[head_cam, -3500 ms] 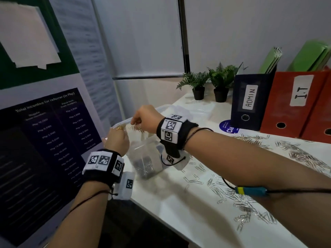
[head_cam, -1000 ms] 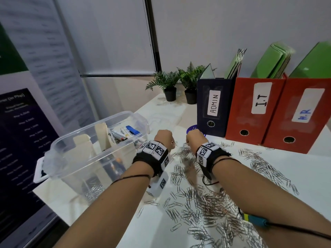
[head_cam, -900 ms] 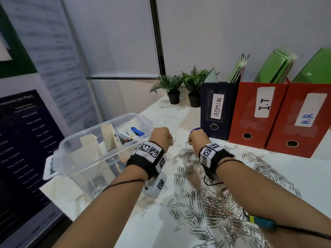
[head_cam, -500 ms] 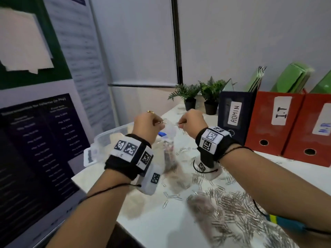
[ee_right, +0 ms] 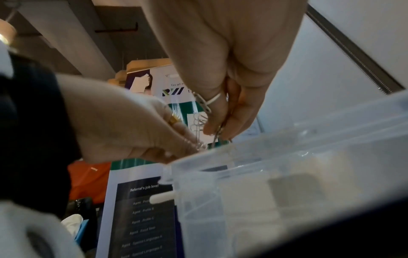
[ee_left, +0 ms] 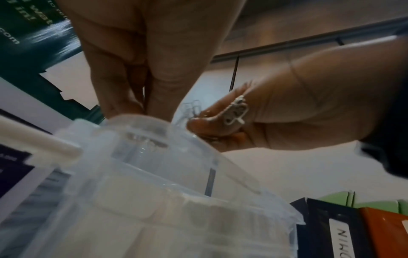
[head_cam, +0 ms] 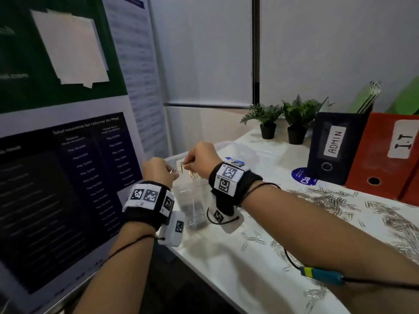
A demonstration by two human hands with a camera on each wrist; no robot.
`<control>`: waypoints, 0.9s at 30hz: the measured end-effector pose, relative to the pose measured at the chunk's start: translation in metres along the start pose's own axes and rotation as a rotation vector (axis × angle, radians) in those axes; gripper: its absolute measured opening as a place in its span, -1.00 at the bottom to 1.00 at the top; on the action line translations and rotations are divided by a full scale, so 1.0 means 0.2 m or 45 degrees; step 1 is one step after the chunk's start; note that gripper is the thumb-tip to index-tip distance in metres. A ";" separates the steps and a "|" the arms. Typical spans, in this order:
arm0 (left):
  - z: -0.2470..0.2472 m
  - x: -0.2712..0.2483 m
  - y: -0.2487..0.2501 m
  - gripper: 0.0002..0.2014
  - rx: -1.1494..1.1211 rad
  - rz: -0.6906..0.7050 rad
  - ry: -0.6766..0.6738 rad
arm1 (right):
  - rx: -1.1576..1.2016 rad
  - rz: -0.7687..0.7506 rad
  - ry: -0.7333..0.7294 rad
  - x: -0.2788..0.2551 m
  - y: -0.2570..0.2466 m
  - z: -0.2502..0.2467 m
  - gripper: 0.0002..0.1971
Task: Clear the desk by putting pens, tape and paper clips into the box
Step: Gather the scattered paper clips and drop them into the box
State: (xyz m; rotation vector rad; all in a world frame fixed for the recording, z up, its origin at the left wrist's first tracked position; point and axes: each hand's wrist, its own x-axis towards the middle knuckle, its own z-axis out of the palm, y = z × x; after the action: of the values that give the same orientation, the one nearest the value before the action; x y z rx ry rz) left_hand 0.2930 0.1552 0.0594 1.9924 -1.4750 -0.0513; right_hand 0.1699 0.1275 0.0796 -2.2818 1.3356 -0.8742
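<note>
Both hands hover side by side over the near corner of the clear plastic box [head_cam: 192,196] at the desk's left end. My left hand [head_cam: 174,172] pinches a few silver paper clips [head_cam: 181,167], and my right hand [head_cam: 188,164] pinches more of them. In the left wrist view the clips [ee_left: 192,108] stick out beside my ringed right fingers [ee_left: 220,122], just above the box rim [ee_left: 141,125]. The right wrist view shows clips [ee_right: 198,125] dangling between both hands over the box [ee_right: 287,174]. More clips lie on the box's floor [head_cam: 195,214]. A large scatter of clips [head_cam: 328,198] covers the white desk [head_cam: 226,268].
Two small potted plants [head_cam: 268,123] stand at the back. A dark ADMIN binder [head_cam: 333,146] and a red I.T binder [head_cam: 390,155] line the right rear, with a blue round sticker [head_cam: 302,177] in front. A standing banner [head_cam: 68,177] borders the desk's left edge.
Both hands rose from the clip pile on the desk with clips pinched and swung left, ending above the box.
</note>
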 end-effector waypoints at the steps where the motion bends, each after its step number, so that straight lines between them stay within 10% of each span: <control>1: 0.01 0.01 0.00 -0.86 -0.024 -0.018 0.008 | -0.036 0.006 -0.028 0.01 -0.01 0.03 -0.81; 27: 0.11 0.03 -0.03 -0.73 -0.112 0.159 0.120 | -0.242 0.031 -0.175 0.07 0.10 0.07 -0.70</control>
State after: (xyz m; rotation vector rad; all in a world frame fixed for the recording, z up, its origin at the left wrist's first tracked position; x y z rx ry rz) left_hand 0.2911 0.1412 0.0418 1.8054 -1.5070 0.0297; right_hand 0.1717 0.1056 0.0623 -2.4124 1.4348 -0.5927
